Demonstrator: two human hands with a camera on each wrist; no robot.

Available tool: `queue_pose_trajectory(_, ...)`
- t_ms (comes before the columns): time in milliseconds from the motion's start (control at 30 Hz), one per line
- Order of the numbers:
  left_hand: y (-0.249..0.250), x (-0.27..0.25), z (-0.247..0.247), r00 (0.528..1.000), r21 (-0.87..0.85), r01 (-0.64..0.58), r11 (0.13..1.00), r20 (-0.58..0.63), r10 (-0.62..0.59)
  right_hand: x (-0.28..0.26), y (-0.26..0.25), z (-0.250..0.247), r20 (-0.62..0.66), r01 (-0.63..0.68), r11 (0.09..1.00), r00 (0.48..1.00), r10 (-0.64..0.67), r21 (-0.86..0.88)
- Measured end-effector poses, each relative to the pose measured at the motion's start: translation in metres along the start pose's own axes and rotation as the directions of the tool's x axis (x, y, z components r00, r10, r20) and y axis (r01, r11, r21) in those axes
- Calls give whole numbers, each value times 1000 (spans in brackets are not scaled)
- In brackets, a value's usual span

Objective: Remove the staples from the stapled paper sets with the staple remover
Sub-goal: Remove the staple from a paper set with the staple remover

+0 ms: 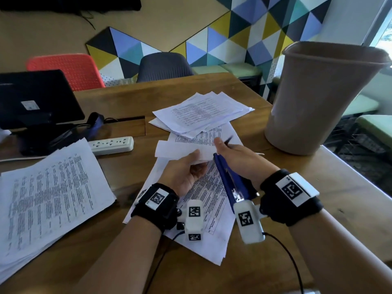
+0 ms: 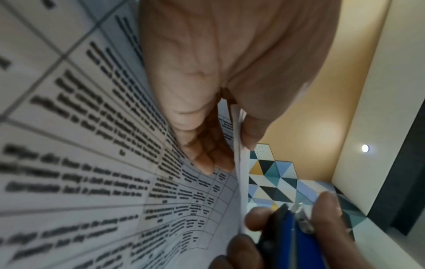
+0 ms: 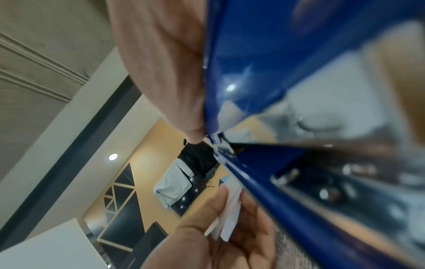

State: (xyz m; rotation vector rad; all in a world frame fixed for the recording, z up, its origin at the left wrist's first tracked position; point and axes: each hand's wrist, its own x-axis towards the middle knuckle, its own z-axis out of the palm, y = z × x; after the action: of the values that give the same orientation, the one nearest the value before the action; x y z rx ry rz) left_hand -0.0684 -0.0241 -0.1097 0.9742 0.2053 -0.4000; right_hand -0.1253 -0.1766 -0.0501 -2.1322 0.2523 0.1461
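Two bare hands met over a wooden table (image 1: 244, 272) strewn with printed sheets. The left hand (image 1: 184, 172) pinched the corner of a stapled paper set (image 1: 180, 148), thumb on the near face and fingers (image 2: 204, 154) behind it, lifting that corner off the loose sheets beneath. The right hand (image 1: 237, 158) had its fingers curled round a long blue stapler-style staple remover (image 1: 229, 179), whose metal tip (image 2: 299, 209) sat just beside the pinched paper edge. The staple itself could not be made out in any view.

On the far side lay more paper sets (image 1: 201, 111) in an untidy fan. A thick stack of printed pages (image 1: 51, 192) sat at the near left, with a white power strip (image 1: 111, 144) and a dark monitor (image 1: 36, 98) beyond it. A tall beige waste bin (image 1: 322, 98) stood at the far right.

The likely risk was tearing: if the tip caught paper rather than sliding under the staple, a pull could rip the corner. The left thumb sat close to the tip, so a slip could jab it. A freed staple could also drop among the loose sheets and be lost.
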Motion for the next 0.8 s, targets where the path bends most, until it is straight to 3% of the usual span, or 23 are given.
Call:
queue_pose_trajectory(133, -1, -1, -7, 998, -2, -24, 1000, 51, 24, 10, 3, 4, -78, 13, 996, 997, -20, -91)
queue_pose_trajectory(267, -5, 3, -13, 996, -65, -60, 996, 66, 65, 9, 7, 13, -78, 44, 990, 995, -55, -136)
queue_pose_trajectory(433, -12, 5, -17, 989, -70, -141, 988, 39, 144, 0, 12, 27, -99, 247, 927, 954, -284, -281)
queue_pose_trajectory(800, -12, 2, -19, 951, -152, -305, 940, 13, 310, -6, 5, 32, -125, 339, 890, 912, -390, -305)
